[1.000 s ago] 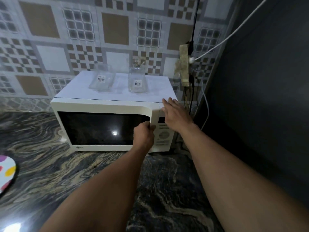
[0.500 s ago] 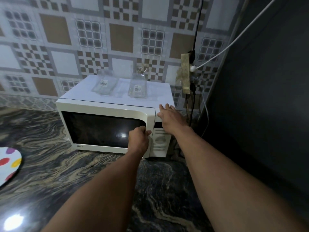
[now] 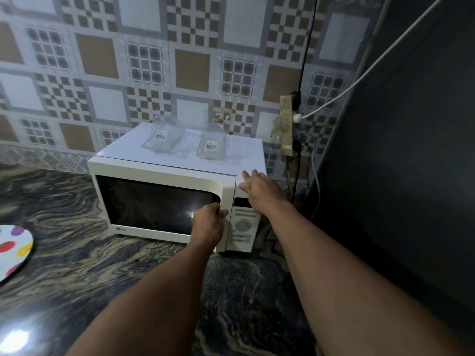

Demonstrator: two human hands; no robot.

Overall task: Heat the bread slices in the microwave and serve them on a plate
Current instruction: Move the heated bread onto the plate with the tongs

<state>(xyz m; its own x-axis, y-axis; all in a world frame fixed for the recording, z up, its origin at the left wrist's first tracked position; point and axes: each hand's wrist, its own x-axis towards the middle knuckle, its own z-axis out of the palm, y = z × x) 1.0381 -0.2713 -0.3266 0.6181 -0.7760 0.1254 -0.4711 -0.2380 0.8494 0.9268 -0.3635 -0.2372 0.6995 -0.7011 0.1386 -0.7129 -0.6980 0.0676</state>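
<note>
The left hand (image 3: 209,222) gripped the door edge of the cream, dark-windowed microwave (image 3: 164,173) on the marbled stone counter (image 3: 77,253), while the flat, straight-fingered right hand (image 3: 259,191) braced its top corner, so a steady, level pull seemed wisest; no bread showed, and the spotted round white plate (image 3: 12,250) lay far left.

The microwave (image 3: 177,165) is a cream-white box with a dark glass door (image 3: 154,204) and, on its right side, a control panel (image 3: 243,224) with a round dial. It stands upright, its front turned slightly leftward. Whether the door is fully closed cannot be told. The plate (image 3: 12,253), white with coloured dots, lies flat well to the left of the microwave, cut by the picture's edge.
</note>
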